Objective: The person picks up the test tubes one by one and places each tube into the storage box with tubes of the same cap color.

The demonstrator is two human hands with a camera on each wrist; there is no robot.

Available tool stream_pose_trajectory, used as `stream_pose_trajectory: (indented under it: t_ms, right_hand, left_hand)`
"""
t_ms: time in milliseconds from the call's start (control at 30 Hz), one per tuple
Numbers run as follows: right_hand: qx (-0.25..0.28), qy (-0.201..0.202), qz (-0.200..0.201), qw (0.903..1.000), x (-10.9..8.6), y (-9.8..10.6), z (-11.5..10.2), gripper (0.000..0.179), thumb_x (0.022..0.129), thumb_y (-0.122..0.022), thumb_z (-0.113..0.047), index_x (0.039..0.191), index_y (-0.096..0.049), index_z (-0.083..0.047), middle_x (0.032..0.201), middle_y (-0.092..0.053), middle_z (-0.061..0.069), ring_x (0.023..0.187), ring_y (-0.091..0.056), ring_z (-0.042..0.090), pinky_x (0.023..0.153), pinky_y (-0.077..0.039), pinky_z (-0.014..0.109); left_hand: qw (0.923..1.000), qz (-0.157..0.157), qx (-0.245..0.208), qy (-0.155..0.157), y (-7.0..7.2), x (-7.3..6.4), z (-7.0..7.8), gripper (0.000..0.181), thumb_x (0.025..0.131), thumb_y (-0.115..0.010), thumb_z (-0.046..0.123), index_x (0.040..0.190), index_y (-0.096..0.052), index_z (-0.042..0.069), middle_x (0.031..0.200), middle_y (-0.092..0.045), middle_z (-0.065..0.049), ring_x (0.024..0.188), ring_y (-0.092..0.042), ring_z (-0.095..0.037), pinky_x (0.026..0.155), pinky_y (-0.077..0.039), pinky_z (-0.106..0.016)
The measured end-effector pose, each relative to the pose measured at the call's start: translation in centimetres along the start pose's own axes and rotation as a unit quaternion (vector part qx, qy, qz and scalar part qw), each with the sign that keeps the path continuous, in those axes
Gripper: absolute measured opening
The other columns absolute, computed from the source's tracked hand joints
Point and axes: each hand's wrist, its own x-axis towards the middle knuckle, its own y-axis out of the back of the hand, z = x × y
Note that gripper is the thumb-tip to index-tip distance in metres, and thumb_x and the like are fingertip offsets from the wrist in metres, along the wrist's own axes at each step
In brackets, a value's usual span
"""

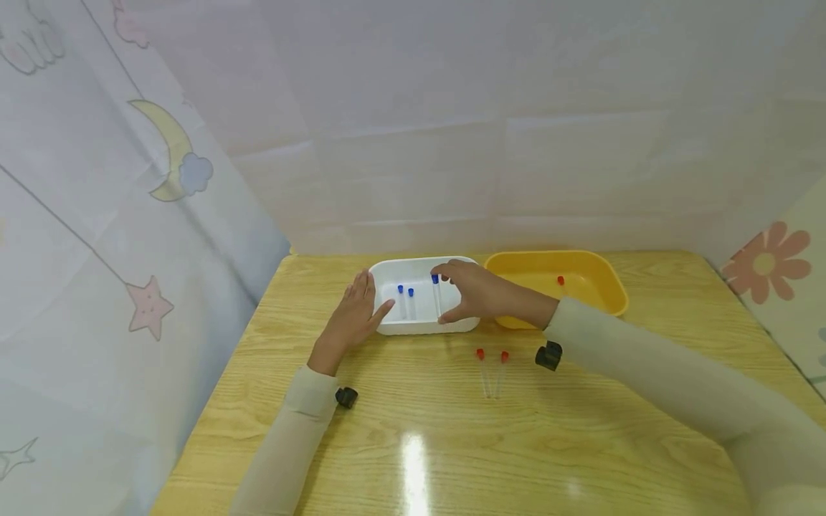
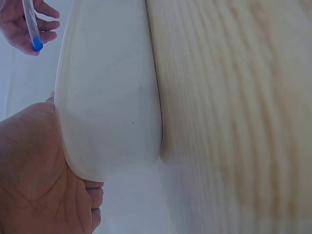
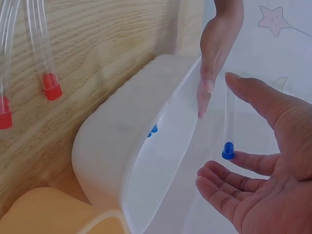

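My right hand (image 1: 474,288) pinches a clear test tube with a blue cap (image 3: 228,150) lengthwise, the thumb at the bottom end and a finger at the cap. It holds the tube over the right part of a white tray (image 1: 426,328). Two more blue-capped test tubes (image 1: 411,304) lie inside that tray, side by side. At the tray's left end my left hand (image 1: 351,315) rests against the rim, fingers straight and thumb spread along the near corner. The left wrist view has the palm by the tray's wall (image 2: 109,97).
To the right of the white tray stands a yellow tray (image 1: 613,290) with a red-capped tube (image 1: 561,281) in it. Two red-capped test tubes (image 1: 505,356) lie on the wooden table (image 1: 361,444) in front. A pale curtain (image 1: 419,143) hangs behind.
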Motion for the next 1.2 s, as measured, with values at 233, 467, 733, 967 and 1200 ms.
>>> stream_pose_trajectory:
  t_ms: [233, 467, 733, 967, 1200]
  right_hand:
    - [0.01, -0.007, -0.009, 0.9999, 1.1, 0.1, 0.3, 0.089, 0.079, -0.089, -0.035, 0.149, -0.046, 0.001, 0.133, -0.059, 0.02, 0.119, -0.057, 0.034, 0.098, -0.051, 0.047]
    - [0.019, -0.006, -0.016, 0.9997, 1.6, 0.1, 0.3, 0.089, 0.079, -0.089, -0.036, 0.149, -0.046, -0.001, 0.134, -0.059, 0.02, 0.121, -0.057, 0.036, 0.099, -0.051, 0.048]
    - [0.003, -0.033, -0.031, 0.999, 2.3, -0.3, 0.6, 0.09, 0.08, -0.088, -0.039, 0.15, -0.046, -0.002, 0.133, -0.06, 0.018, 0.117, -0.058, 0.032, 0.098, -0.052, 0.046]
    - [0.011, -0.055, -0.038, 0.9977, 3.3, -0.8, 0.9, 0.09, 0.079, -0.088, -0.04, 0.15, -0.046, -0.005, 0.134, -0.06, 0.017, 0.119, -0.058, 0.032, 0.098, -0.052, 0.045]
    - [0.007, -0.055, -0.036, 0.9978, 4.3, -1.3, 1.3, 0.088, 0.08, -0.088, -0.04, 0.15, -0.047, -0.006, 0.131, -0.061, 0.017, 0.115, -0.06, 0.031, 0.096, -0.053, 0.044]
  left_hand:
    - [1.0, 0.005, 0.005, 0.002, 0.1, -0.2, 0.1, 0.088, 0.107, -0.025, 0.06, 0.159, -0.002, -0.008, 0.167, -0.002, -0.025, 0.156, -0.002, -0.036, 0.124, -0.006, -0.047]
    - [1.0, 0.005, 0.005, 0.002, 0.4, -0.6, 0.3, 0.089, 0.108, -0.027, 0.059, 0.158, -0.001, -0.009, 0.167, 0.0, -0.026, 0.155, -0.004, -0.038, 0.124, -0.007, -0.049]
    - [1.0, 0.0, 0.003, 0.009, 0.8, -1.1, 0.7, 0.087, 0.108, -0.028, 0.058, 0.158, 0.0, -0.008, 0.167, 0.002, -0.024, 0.155, -0.002, -0.037, 0.124, -0.006, -0.047]
    - [0.9999, 0.001, 0.002, 0.013, 0.9, -1.3, 0.6, 0.088, 0.107, -0.028, 0.059, 0.158, 0.0, -0.008, 0.167, 0.001, -0.024, 0.156, -0.002, -0.036, 0.124, -0.007, -0.048]
    - [0.9999, 0.0, 0.005, 0.01, 1.1, -1.4, 0.4, 0.089, 0.107, -0.026, 0.06, 0.158, 0.001, -0.007, 0.167, 0.002, -0.024, 0.155, -0.001, -0.036, 0.124, -0.006, -0.048]
